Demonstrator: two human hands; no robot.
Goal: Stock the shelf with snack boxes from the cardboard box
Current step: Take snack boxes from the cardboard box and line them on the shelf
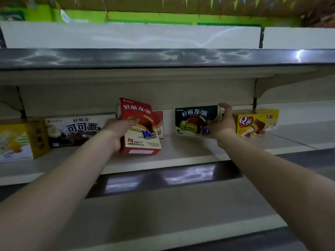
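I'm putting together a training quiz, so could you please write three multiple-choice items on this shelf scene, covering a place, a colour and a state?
1. Where is the yellow Q box?
A. Right of the dark green box
B. Left of the red box
C. On the top shelf

2. What colour is the box in the left hand?
A. Blue
B. Red
C. White

3. How does the red box sit?
A. Flat on its face
B. Upright at the back
C. Tilted

Answers: 1 A, it stands just past the right hand; 2 B, its top and sides are red; 3 C, it leans while its neighbours stand straight.
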